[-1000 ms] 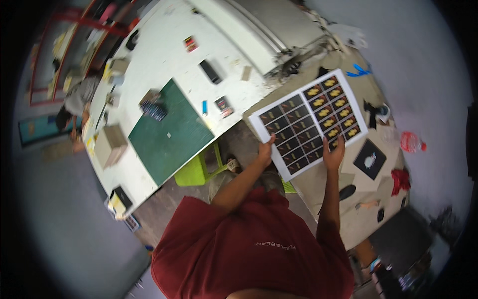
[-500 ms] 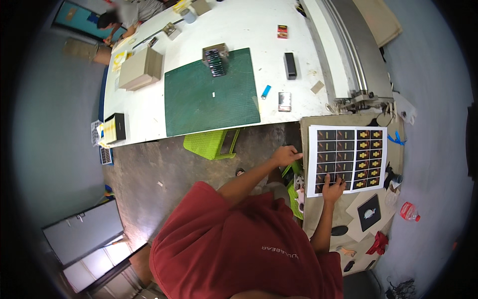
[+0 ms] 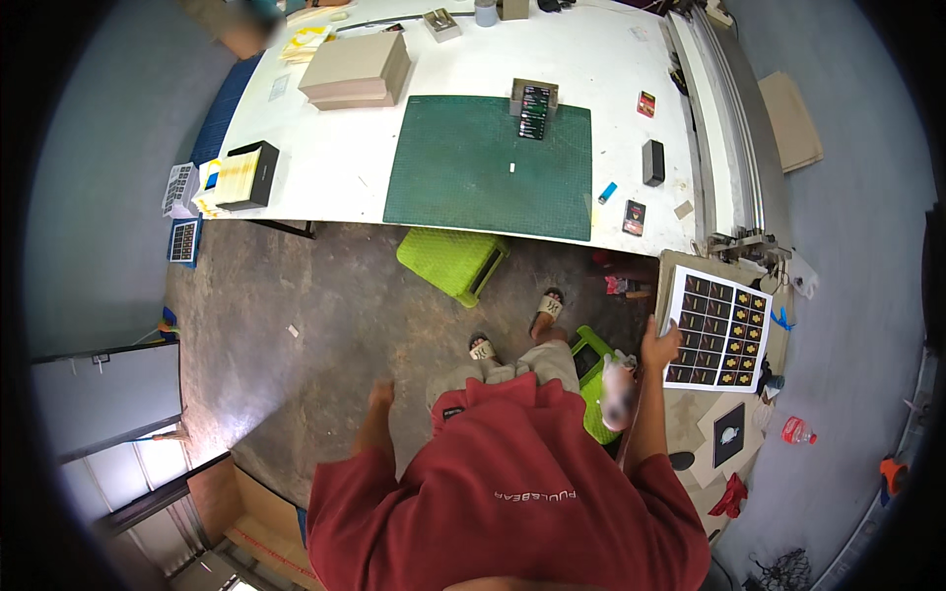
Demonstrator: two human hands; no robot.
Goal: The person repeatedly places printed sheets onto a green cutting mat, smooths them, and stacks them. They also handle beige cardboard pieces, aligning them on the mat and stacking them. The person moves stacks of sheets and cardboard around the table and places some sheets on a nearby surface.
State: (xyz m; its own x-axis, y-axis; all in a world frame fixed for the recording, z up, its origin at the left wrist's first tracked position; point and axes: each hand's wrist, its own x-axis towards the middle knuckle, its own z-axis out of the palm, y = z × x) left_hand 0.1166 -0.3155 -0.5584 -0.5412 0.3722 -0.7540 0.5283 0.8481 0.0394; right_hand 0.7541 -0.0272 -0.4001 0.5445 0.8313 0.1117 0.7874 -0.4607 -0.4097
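On the side table (image 3: 666, 276) at the right lies a white printed sheet (image 3: 722, 274) with rows of small dark pictures, several of them marked with yellow shapes. My right hand (image 3: 660, 345) is at the sheet's left edge, fingers curled over it, and the edge bends up slightly there. Away to the left, my left hand (image 3: 382, 392) hangs low beside my body over the floor, touching nothing that I can see. It appears small and edge-on, so its fingers cannot be made out.
A white worktable (image 3: 325, 148) ahead holds a green cutting mat (image 3: 473, 177), a stack of grey boards (image 3: 355, 69), a dark card strip (image 3: 533, 113) and a blue lighter (image 3: 607, 193). Green stools (image 3: 453, 261) stand below. A bottle (image 3: 798, 430) lies at far right.
My view has swung left. My left hand has left the sheet's edge and dropped to my left side. My right hand has slid from the sheet's face to its left edge.
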